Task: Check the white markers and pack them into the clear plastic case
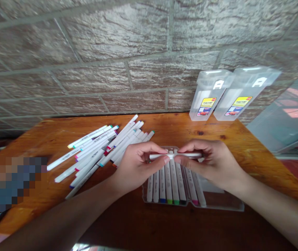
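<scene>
Both my hands pinch one white marker (172, 156), held level above an opened clear plastic case (218, 206). My left hand (138, 164) grips its left part between thumb and fingertips. The thumb and index finger of my right hand (211, 158) are closed on its right part. Below, several white markers (168, 183) lie side by side in the left half of the case, some with blue, green or black ends. Two more markers (195, 190) lie in the right half, one with a pink end. My hands hide the far part of the case.
A loose pile of white markers (96, 153) with coloured ends lies left of my hands. Two upright clear marker cases (208, 97) with yellow labels stand at the back right against the stone-patterned wall (99, 45). The wooden table (253, 157) has its right edge beyond my right arm.
</scene>
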Demonstrator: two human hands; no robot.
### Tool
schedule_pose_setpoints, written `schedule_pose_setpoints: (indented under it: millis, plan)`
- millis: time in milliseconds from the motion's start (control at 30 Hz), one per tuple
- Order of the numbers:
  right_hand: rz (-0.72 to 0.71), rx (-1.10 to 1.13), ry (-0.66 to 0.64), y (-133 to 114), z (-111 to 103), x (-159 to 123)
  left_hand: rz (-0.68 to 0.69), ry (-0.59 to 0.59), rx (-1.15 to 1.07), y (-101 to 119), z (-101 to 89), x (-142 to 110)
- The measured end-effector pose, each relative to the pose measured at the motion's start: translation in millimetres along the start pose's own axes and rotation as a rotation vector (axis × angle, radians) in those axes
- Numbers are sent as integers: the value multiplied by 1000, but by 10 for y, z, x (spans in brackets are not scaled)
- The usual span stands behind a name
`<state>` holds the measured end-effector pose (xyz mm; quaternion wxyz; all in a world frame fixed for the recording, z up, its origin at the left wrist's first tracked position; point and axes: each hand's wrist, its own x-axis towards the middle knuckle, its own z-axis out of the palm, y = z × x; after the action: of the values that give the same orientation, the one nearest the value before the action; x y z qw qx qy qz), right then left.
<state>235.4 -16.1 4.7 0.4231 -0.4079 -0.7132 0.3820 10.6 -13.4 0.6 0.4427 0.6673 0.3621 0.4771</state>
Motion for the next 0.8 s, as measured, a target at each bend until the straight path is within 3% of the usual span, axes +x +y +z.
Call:
schedule_pose_setpoints:
  millis: [233, 433, 800]
  plan:
    - [-70, -187, 9, -6, 14, -32, -16, -104, 45, -28, 19, -80]
    - [-50, -218, -1, 8, 19, -42, -5, -156, 93, 8, 16, -102]
    - [96, 60, -45, -4, 1, -5, -94, -106, -90, 74, -17, -27]
